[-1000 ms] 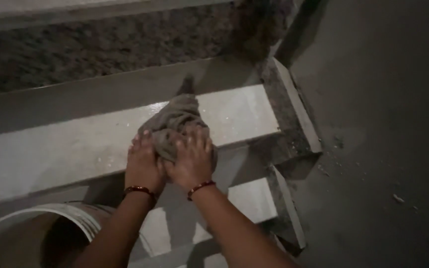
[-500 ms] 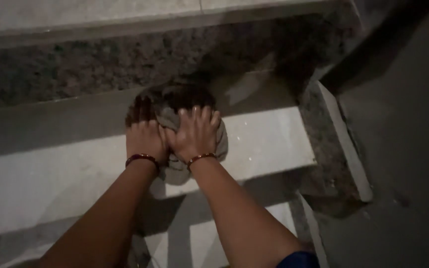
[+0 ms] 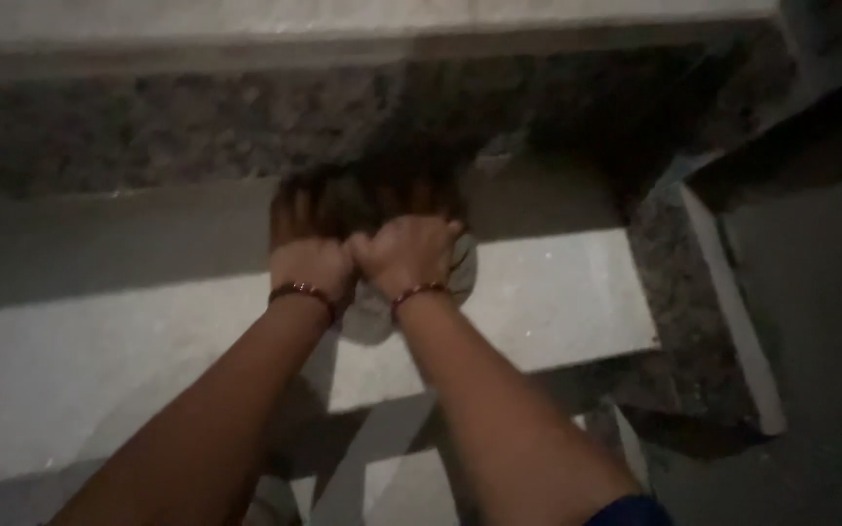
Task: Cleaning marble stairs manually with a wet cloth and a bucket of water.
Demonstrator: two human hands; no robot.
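Pale stone steps fill the dim view, and the middle step (image 3: 548, 302) serves as the landmark. A grey cloth (image 3: 367, 312) lies on that step, toward its back half, with a rounded edge showing just below the wrists and another bit at the right of the right hand. Both hands press down on the cloth side by side, touching each other. The left hand (image 3: 306, 255) lies flat, fingers stretched toward the back of the step. The right hand (image 3: 406, 251) is bunched, knuckles up, its fingers curled into the cloth; how much fabric it grips is hidden in shadow. Each wrist carries a thin red bangle (image 3: 301, 291). Behind the step rises a speckled granite riser (image 3: 148, 136), dark above the hands. Right of the step, a granite border (image 3: 704, 321) slopes down beside a grey floor (image 3: 821, 321).
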